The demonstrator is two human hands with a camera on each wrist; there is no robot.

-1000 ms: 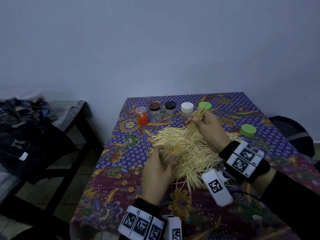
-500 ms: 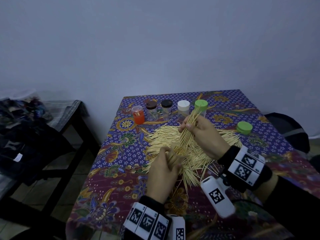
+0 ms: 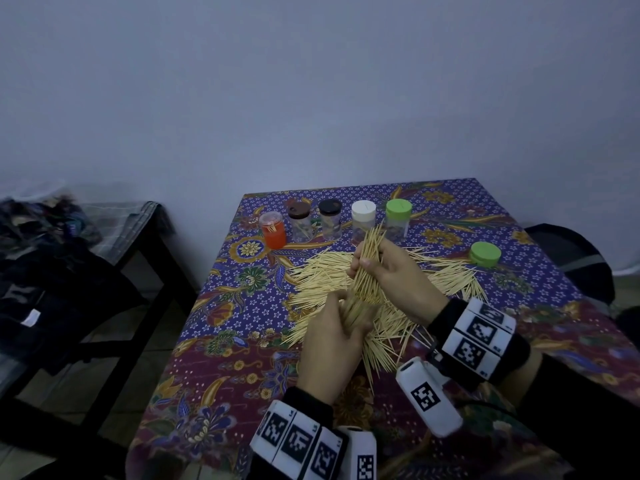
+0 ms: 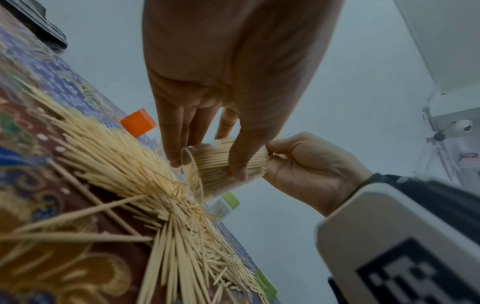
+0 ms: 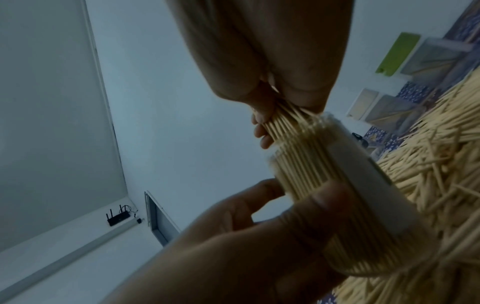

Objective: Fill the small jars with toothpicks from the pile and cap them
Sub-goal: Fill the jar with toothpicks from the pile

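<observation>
Toothpicks in a pale wooden bundle [image 3: 367, 268], lifted clear a second ago, now slide from your pinching right hand [image 3: 398, 271] into the small clear plastic jar [image 4: 221, 164] your left hand [image 3: 332, 344] grips above the pile [image 3: 433, 282], already nearly full, so capping comes soon.

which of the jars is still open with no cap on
The clear jar held in the left hand, where the right hand is pushing in toothpicks. The five jars in the back row all wear caps.
</observation>
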